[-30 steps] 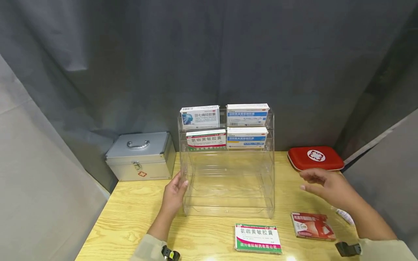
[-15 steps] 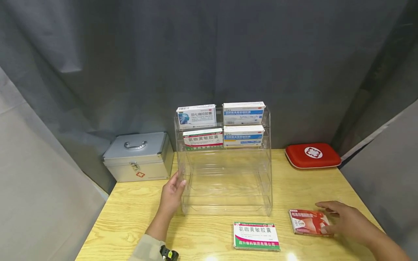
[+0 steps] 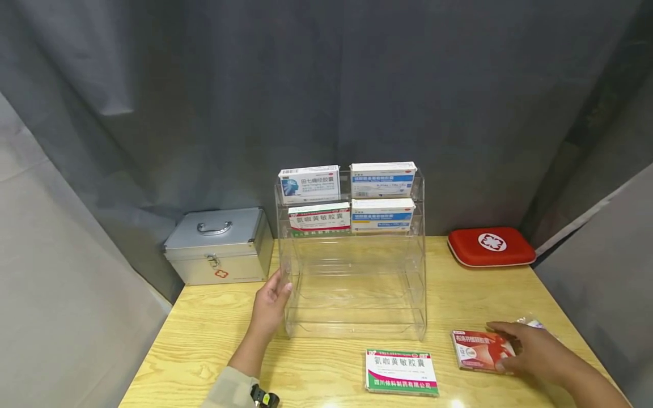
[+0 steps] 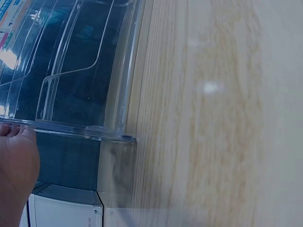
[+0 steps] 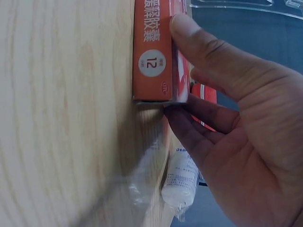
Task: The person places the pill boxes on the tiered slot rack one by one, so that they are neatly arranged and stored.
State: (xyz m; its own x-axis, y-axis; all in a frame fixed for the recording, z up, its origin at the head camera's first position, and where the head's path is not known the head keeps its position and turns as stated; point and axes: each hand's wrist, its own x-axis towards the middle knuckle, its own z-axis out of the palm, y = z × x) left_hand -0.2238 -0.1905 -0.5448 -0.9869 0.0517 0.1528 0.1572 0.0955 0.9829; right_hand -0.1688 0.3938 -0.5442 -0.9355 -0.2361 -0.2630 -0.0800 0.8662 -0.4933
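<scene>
My left hand grips the left side of a clear acrylic display rack, its thumb in front and the other fingertips partly hidden behind the panel. Four-sided medicine boxes fill the two upper tiers, among them a blue-and-white box and a red, white and green box. At the right, my right hand pinches the right end of a red medicine box lying on the table. In the right wrist view the thumb lies on the red box, with fingers behind it.
Another green-and-white medicine box lies in front of the rack. A silver first-aid case stands back left, a red zip case back right. Behind my right hand lies a white bottle in clear plastic. Grey curtains enclose the table.
My right hand has come down and nearer from beside the red zip case to the red medicine box and taken hold of its end. The left hand keeps its place on the rack.
</scene>
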